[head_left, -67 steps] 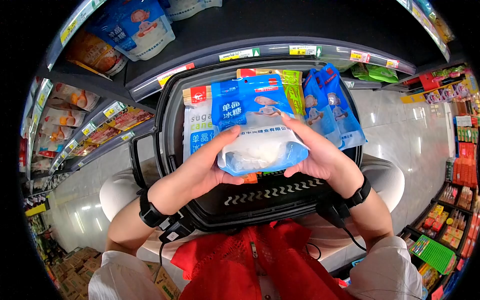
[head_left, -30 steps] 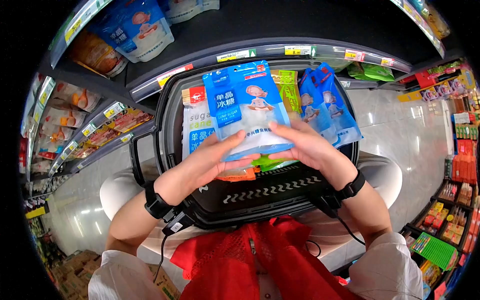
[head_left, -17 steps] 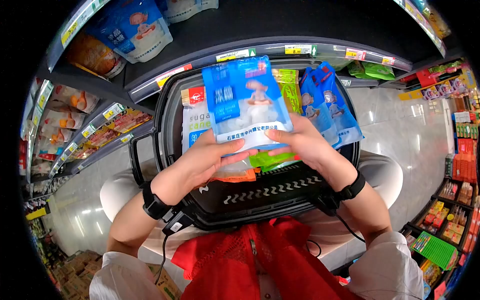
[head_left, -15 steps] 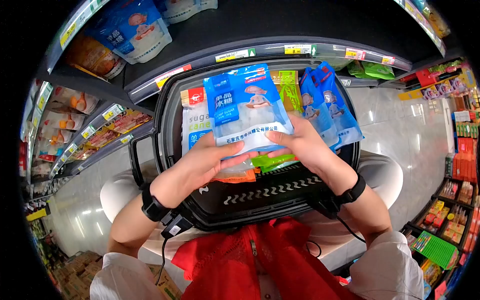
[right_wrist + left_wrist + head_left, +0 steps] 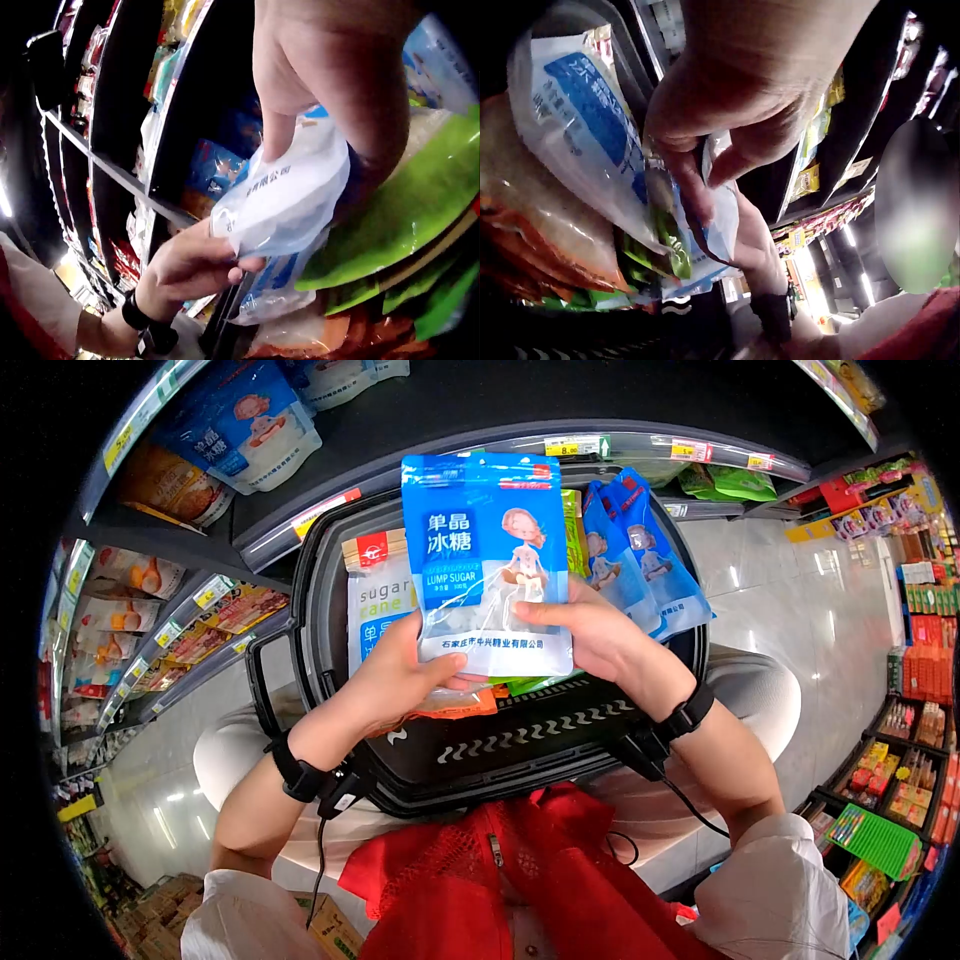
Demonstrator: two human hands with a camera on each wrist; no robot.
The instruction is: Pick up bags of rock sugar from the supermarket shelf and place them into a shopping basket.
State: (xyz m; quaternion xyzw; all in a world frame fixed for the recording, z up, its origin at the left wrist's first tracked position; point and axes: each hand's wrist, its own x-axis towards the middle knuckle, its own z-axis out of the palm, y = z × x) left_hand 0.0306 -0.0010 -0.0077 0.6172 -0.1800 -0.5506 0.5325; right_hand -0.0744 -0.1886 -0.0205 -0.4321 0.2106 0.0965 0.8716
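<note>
Both hands hold a blue-and-white bag of lump sugar [image 5: 487,575] over the basket, its printed front facing up toward the head camera. My left hand [image 5: 392,672] grips the lower left corner, thumb on the front and fingers behind. At the lower right edge, my right hand [image 5: 610,638] pinches the bag with its thumb laid across the front. The right wrist view shows the bag's white bottom [image 5: 289,199] between the two hands. Beneath it, a "sugar cane" bag [image 5: 378,595] stands at the basket's left, and blue bags [image 5: 640,560] lean at its right.
The black shopping basket [image 5: 315,575] sits between the person's knees, with orange [image 5: 460,705] and green packs inside. A dark shelf [image 5: 450,425] with price tags curves behind it; blue sugar bags [image 5: 250,430] stand on its left. More stocked shelves [image 5: 920,690] line the right.
The bag has tipped from showing its bottom to showing its whole front, and sits a little higher. Both hands have kept hold of its lower corners. The head view has shifted slightly.
</note>
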